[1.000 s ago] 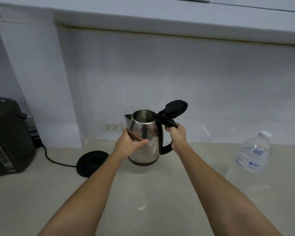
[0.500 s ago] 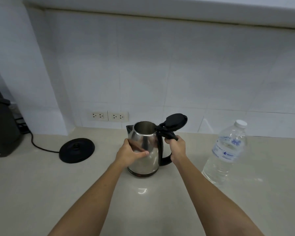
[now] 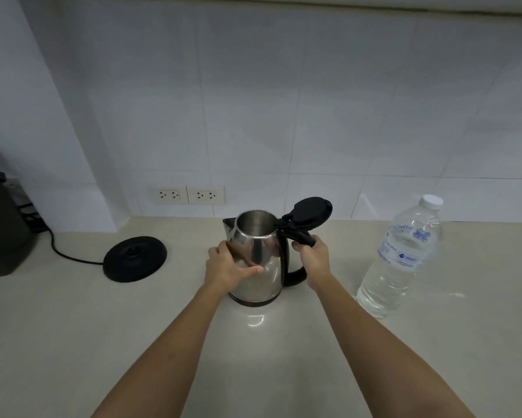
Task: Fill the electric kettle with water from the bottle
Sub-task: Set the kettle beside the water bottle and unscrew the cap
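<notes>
Having lowered the lidless-mouthed shiny steel electric kettle (image 3: 258,263) onto the counter, left hand (image 3: 225,268) cupping its body, right hand (image 3: 312,259) gripping its handle, the person can next reach the capped clear plastic water bottle (image 3: 400,260) just right of it.

Beige counter (image 3: 72,342) bears kettle (image 3: 258,267), bottle (image 3: 401,260), black base (image 3: 135,258)

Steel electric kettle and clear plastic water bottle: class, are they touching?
Apart. The head view shows bare beige countertop between the steel electric kettle and the clear plastic water bottle, right of the handle.
</notes>
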